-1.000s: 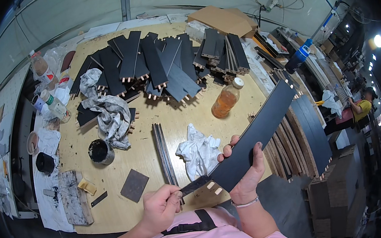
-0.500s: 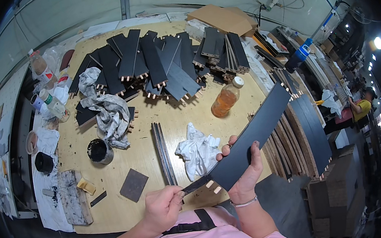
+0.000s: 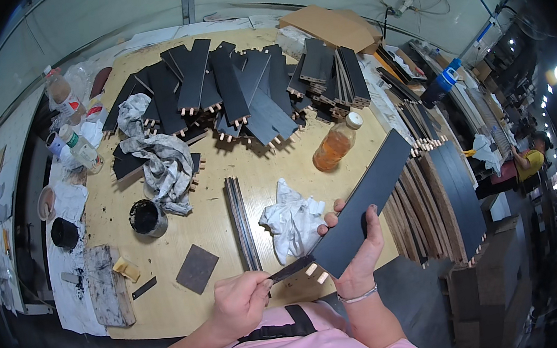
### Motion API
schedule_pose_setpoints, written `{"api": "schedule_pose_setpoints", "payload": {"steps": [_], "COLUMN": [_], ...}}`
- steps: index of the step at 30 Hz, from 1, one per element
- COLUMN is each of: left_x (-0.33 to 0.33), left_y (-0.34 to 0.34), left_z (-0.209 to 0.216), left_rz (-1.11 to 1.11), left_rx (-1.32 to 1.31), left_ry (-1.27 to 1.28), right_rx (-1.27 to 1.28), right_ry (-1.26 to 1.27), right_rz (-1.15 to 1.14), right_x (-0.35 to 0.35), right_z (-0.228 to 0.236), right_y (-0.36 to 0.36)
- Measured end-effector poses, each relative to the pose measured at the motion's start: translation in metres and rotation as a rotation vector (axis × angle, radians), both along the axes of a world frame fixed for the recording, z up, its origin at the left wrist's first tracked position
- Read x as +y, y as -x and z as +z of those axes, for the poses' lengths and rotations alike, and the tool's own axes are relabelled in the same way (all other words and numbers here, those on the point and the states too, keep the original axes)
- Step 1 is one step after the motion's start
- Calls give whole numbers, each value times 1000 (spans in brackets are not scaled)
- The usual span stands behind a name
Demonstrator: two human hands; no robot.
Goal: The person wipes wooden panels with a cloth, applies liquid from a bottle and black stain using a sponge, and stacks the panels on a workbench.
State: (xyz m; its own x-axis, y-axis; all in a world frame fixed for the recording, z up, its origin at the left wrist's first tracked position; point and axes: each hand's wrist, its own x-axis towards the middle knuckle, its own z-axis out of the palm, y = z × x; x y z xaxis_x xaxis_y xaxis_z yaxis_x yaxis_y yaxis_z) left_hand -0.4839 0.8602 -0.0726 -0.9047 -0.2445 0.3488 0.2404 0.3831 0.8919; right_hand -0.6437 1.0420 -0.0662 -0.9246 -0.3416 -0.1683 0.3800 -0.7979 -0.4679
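Observation:
My right hand point(image 3: 361, 260) grips a long black wooden board point(image 3: 364, 199), tilted up and away to the right. The thumb lies over its face and the fingers wrap round the far edge. Pale dowels point(image 3: 317, 277) stick out of the board's near end. Closed around a thin dark blade-like tool point(image 3: 292, 268), my left hand point(image 3: 239, 306) has the tool's tip against the board's near corner. Just beyond the board lies a crumpled white rag point(image 3: 291, 220). Beside it, several narrow boards point(image 3: 241, 222) stand on edge.
Black boards with dowels point(image 3: 219, 92) are heaped at the back of the table point(image 3: 170, 307). More boards point(image 3: 438, 205) stand stacked at right. Around are a bottle of orange liquid point(image 3: 336, 143), a can of black paint point(image 3: 148, 219), stained rags point(image 3: 166, 169) and sandpaper point(image 3: 197, 269).
The board's far end has swung slightly down and left, and the board looks a little shorter in view. Both hands keep their grips; the tool's tip stays at the near corner.

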Motion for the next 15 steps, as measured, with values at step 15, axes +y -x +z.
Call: {"api": "schedule_pose_setpoints", "payload": {"steps": [15], "left_x": [-208], "left_y": [-41], "left_z": [-59], "left_rz": [852], "left_rx": [-332], "left_ry": [739], "right_rx": [-26], "right_ry": [-104], "right_rz": [57], "right_x": [11], "right_z": [-7], "right_y": [1]}}
